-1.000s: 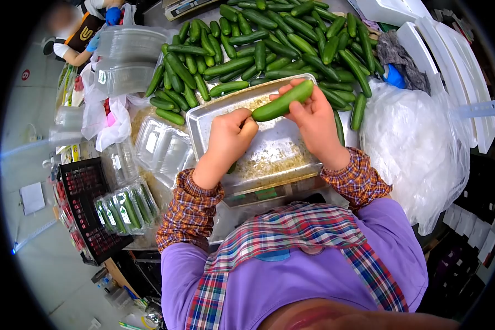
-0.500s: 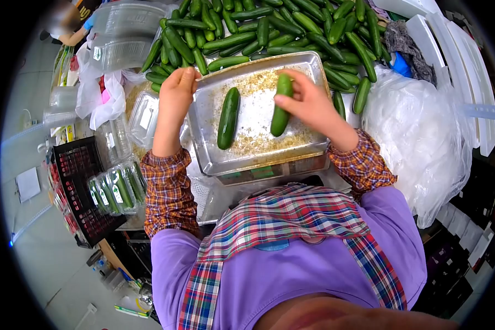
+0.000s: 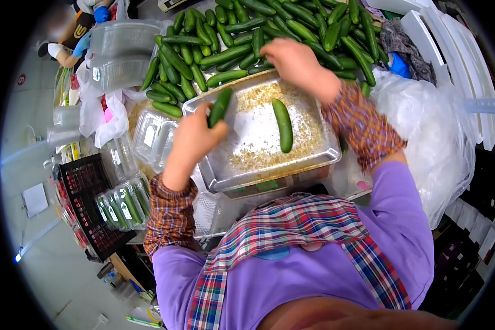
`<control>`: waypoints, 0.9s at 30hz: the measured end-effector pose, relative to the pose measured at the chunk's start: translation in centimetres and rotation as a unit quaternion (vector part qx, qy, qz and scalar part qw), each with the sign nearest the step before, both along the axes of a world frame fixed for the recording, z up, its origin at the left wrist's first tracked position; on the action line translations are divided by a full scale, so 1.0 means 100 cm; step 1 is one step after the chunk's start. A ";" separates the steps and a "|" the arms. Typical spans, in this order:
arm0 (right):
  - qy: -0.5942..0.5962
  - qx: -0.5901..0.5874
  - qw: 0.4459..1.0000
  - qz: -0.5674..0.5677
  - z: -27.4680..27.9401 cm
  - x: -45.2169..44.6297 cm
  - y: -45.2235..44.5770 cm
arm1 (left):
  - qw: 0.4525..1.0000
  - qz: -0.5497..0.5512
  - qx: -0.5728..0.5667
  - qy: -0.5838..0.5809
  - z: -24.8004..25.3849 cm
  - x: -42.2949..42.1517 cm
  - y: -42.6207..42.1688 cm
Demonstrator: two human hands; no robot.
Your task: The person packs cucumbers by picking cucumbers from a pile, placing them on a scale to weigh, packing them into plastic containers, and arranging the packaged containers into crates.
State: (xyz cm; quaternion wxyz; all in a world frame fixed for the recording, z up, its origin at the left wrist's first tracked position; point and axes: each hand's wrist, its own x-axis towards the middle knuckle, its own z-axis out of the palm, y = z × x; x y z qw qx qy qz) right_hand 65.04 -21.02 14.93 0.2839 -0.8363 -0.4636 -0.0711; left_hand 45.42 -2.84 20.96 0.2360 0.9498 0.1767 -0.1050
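A metal tray (image 3: 269,176) with light brown crumbs on its bottom lies in front of me. At its left side my left hand (image 3: 198,135) is closed on a cucumber (image 3: 221,105), thumb on one side and fingers on the other. Another cucumber (image 3: 282,125) rests on the tray, right of its middle. My right hand (image 3: 296,59) is over the near edge of a big cucumber pile (image 3: 225,54), beyond the tray. Its fingertips are close to an upright-pointing cucumber (image 3: 257,42); the hand hides most of its fingers, so its grip cannot be told.
Clear plastic containers (image 3: 155,135) stand left of the tray. Packed cucumbers (image 3: 124,206) sit by a black crate (image 3: 85,192). Clear plastic bags (image 3: 410,143) fill the right side, near white foam boards (image 3: 456,66). A co-worker's blue-gloved hand (image 3: 82,44) is at upper left.
My left hand has moved from the tray's rim onto the left cucumber and lifted it. My right hand has let go of its cucumber, now on the tray, and moved up to the pile.
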 end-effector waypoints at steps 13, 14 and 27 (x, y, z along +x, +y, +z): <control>-0.131 -0.149 0.963 0.180 -0.051 0.093 0.058 | 0.955 -0.057 0.038 -0.289 -0.075 0.107 0.062; -0.080 -0.141 0.971 0.175 -0.034 0.082 0.056 | 0.952 -0.079 0.013 -0.295 -0.059 0.104 0.045; 0.852 0.045 0.471 0.222 0.035 -0.003 0.003 | 0.859 -0.258 0.075 -0.436 -0.003 0.078 0.002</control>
